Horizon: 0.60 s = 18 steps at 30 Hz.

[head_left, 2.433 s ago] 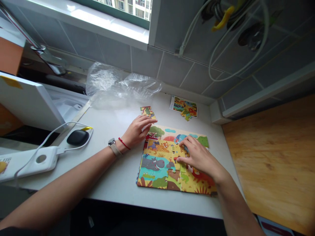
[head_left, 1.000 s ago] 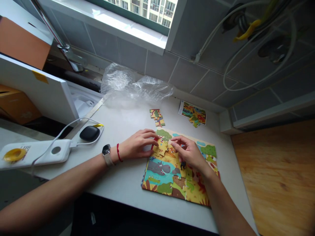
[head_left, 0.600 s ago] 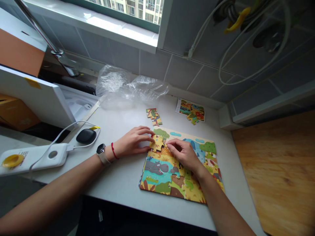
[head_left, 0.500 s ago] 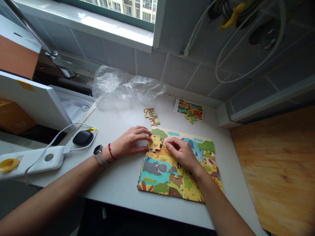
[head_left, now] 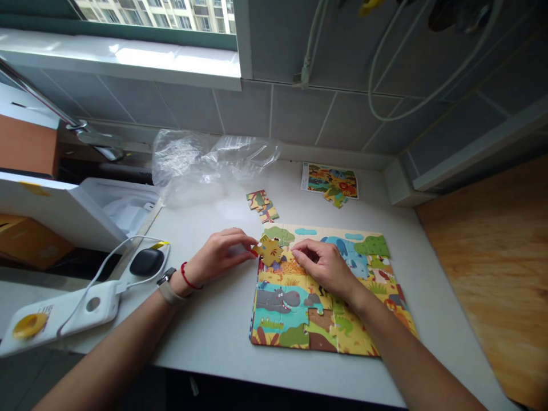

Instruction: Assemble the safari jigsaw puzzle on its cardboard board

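My left hand (head_left: 220,255), with a red cord and a watch at the wrist, pinches the left edge of a yellow jigsaw puzzle piece (head_left: 269,251). This piece is tilted over the upper left of the animal jigsaw puzzle (head_left: 278,305). My right hand (head_left: 325,265) is closed, thumb and index finger together, over the puzzle just right of the piece and apart from it; nothing shows between the fingertips. Its palm and forearm cover part of the picture. Two joined pieces (head_left: 262,205) lie behind the board.
A picture card (head_left: 331,180) with a loose puzzle piece (head_left: 335,198) on its lower edge lies at the back. Crumpled clear plastic (head_left: 214,160) rests against the wall. A white power strip (head_left: 64,314) and black case (head_left: 146,262) stand left; a wooden panel (head_left: 492,274) is right.
The yellow piece has turned and now sits at a slant in my left fingers. My right fingertips have drawn slightly away from it. The camera view has shifted.
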Available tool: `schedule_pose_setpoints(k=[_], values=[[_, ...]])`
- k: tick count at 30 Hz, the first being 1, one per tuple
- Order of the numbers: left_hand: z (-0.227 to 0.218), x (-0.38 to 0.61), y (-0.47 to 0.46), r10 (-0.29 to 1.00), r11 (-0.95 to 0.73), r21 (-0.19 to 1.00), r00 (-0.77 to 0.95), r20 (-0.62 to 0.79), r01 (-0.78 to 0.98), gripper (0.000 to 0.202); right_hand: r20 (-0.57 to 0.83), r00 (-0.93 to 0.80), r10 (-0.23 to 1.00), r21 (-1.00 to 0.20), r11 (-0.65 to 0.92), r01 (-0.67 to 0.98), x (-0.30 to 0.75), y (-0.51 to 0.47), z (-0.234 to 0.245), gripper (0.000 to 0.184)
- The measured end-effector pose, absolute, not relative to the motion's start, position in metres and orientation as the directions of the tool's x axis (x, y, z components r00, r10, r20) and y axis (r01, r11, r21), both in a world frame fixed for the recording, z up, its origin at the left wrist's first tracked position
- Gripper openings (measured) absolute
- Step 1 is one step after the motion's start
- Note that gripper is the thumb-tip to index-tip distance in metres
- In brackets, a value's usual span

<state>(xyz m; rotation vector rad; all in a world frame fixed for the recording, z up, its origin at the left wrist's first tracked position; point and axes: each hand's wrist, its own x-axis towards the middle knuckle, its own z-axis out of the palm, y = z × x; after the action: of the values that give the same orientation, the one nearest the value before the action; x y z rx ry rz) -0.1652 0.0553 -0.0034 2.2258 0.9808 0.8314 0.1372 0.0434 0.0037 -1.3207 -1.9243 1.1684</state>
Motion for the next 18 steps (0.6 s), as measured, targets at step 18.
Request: schedule_pose_setpoints(k=[18], values=[[0.0015,-0.1614,0.0526,0.813,-0.53,0.705,0.518,0.265,0.471,0.015,-0.042,-0.379,0.924,-0.873,0.15,0.463,0.1373,0.0427,0.0061,0.021]])
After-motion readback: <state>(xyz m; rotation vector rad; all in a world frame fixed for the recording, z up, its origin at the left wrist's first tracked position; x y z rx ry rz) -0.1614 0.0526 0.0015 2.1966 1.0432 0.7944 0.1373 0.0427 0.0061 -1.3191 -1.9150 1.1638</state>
